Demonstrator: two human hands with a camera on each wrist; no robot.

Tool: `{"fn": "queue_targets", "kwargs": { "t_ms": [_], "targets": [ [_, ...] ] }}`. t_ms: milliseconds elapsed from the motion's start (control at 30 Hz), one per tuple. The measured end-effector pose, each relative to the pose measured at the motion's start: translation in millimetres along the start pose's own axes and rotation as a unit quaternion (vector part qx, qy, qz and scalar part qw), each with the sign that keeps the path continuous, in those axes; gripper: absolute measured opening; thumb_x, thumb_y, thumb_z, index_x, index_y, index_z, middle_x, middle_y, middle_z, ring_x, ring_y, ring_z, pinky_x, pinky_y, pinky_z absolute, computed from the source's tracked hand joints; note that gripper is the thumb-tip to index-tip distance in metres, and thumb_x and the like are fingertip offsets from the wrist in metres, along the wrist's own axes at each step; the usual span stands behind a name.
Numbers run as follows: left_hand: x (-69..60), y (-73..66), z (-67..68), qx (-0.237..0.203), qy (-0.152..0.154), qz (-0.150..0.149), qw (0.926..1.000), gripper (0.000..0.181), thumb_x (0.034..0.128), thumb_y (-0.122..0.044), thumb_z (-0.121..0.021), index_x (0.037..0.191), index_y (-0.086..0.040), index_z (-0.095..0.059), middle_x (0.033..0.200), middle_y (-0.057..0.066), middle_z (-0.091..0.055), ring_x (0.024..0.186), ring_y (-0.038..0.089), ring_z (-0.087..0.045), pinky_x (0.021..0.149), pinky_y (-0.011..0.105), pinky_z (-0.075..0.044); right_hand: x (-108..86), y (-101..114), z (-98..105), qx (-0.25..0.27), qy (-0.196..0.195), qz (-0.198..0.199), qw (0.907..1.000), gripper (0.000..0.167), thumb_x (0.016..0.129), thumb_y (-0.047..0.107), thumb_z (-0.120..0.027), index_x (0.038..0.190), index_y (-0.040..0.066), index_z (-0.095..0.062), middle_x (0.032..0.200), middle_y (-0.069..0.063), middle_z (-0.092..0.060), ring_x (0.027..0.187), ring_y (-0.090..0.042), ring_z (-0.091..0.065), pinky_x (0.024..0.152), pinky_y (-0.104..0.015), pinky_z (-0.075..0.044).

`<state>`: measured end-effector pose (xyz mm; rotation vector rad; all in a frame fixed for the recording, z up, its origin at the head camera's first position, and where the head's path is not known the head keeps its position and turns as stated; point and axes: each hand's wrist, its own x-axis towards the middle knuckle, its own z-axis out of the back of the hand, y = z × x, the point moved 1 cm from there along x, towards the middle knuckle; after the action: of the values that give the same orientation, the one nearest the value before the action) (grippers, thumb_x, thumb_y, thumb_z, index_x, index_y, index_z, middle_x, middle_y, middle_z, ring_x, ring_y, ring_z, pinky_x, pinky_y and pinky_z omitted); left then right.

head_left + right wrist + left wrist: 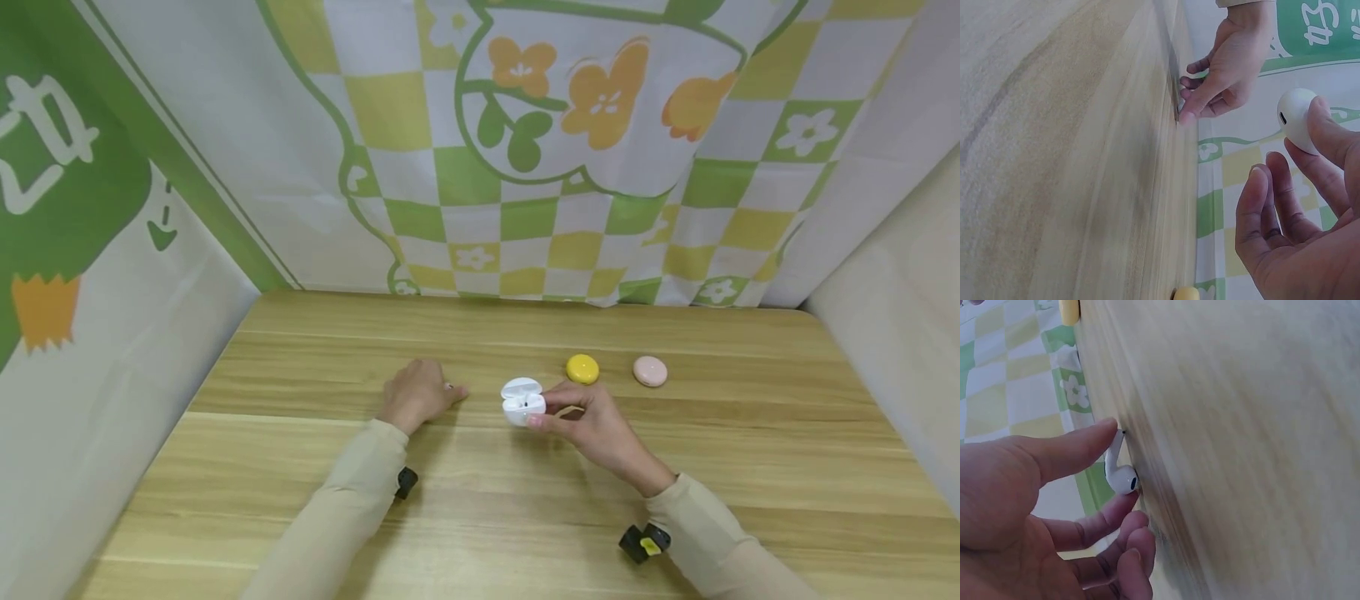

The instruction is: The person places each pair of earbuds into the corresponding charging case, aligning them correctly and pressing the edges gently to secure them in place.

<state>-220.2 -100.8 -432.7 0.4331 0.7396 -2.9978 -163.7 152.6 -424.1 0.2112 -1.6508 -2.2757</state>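
Note:
Low over the left-centre of the table, my left hand [417, 394] pinches a white earbud [1121, 479] between thumb and index finger. The earbud is at the table surface; I cannot tell whether it touches. Its other fingers curl loosely below. My right hand [600, 429] holds a white earbud charging case [523, 413] by its right side, thumb in front and a finger behind. The case's lid [521, 387] is flipped up, and a small dark spot shows inside. In the right wrist view the case [1297, 120] is seen from outside, apart from the table.
Behind the right hand a yellow round case [582, 369] lies on the wooden table [480, 533], with a pink round case [650, 372] to its right. A patterned cloth [525, 225] hangs along the table's back edge. Pale coverings flank both sides.

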Motion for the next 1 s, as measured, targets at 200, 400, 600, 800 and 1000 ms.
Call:
{"fn": "queue_targets", "kwargs": {
  "t_ms": [200, 400, 600, 800, 1000],
  "targets": [
    [2.8, 0.4, 1.8, -0.021, -0.011, -0.048, 0.9986, 0.023, 0.0895, -0.025, -0.08, 0.088, -0.005, -0.068, 0.086, 0.004, -0.061, 0.069, 0.018, -0.054, 0.057, 0.027, -0.045, 0.2, 0, -1, -0.001, 0.002, 0.002, 1.0, 0.022, 0.085, 0.005, -0.082, 0.107, 0.0, -0.078, 0.106, -0.012, -0.07, 0.092, -0.023, -0.063, 0.076, -0.029, -0.058],
    [2.9, 5.3, 3.7, -0.03, -0.018, -0.079, 0.9963, 0.031, 0.0888, -0.023, -0.081, 0.108, 0.0, -0.071, 0.111, 0.013, -0.063, 0.084, 0.024, -0.056, 0.067, 0.034, -0.05, 0.4, 0, -1, -0.001, 0.003, 0.0, 1.0, 0.022, 0.085, 0.005, -0.082, 0.107, 0.0, -0.078, 0.106, -0.012, -0.07, 0.091, -0.022, -0.063, 0.076, -0.029, -0.058],
    [-0.2, 10.6, 8.7, -0.029, -0.04, -0.086, 0.9951, 0.05, 0.0856, -0.032, -0.083, 0.12, 0.001, -0.069, 0.122, 0.018, -0.065, 0.104, 0.034, -0.06, 0.085, 0.049, -0.052, 0.6, 0, -1, 0.0, 0.005, 0.002, 1.0, 0.022, 0.086, 0.005, -0.081, 0.107, 0.0, -0.078, 0.106, -0.012, -0.07, 0.092, -0.022, -0.063, 0.076, -0.029, -0.058],
    [-4.5, 15.4, 11.3, -0.038, -0.05, -0.082, 0.9947, 0.064, 0.0817, -0.038, -0.086, 0.131, -0.002, -0.065, 0.127, 0.019, -0.063, 0.122, 0.042, -0.051, 0.104, 0.063, -0.037, 0.9, 0, -1, -0.001, 0.003, 0.004, 1.0, 0.022, 0.085, 0.005, -0.082, 0.107, 0.0, -0.078, 0.104, -0.011, -0.07, 0.091, -0.022, -0.063, 0.075, -0.029, -0.058],
    [-1.6, 15.5, 8.0, -0.022, -0.056, -0.08, 0.995, 0.062, 0.0805, -0.04, -0.086, 0.128, -0.004, -0.069, 0.133, 0.019, -0.061, 0.123, 0.045, -0.05, 0.103, 0.066, -0.036, 0.3, 0, -2, -0.005, 0.002, 0.004, 1.0, 0.022, 0.085, 0.005, -0.082, 0.106, 0.0, -0.078, 0.103, -0.011, -0.069, 0.09, -0.022, -0.063, 0.074, -0.029, -0.058]
  ]
}}
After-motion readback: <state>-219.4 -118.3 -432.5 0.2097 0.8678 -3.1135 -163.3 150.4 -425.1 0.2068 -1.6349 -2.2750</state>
